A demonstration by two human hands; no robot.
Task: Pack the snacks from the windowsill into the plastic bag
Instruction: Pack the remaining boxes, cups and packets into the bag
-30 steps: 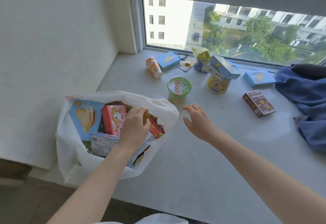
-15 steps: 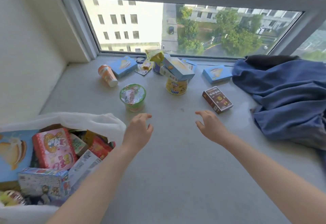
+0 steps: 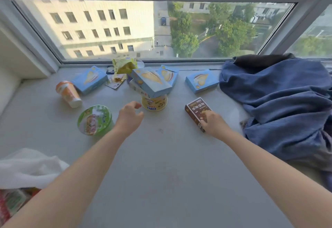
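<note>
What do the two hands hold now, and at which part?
The right hand touches the near end of the brown box, which still lies on the windowsill. The left hand is open and empty.

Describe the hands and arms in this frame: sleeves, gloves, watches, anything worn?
Both are bare. The left hand and right hand wear no gloves, and no rings show. Both forearms are uncovered as far as the frame's lower edge: no sleeves, watch, bracelet, strap or markings visible.
</note>
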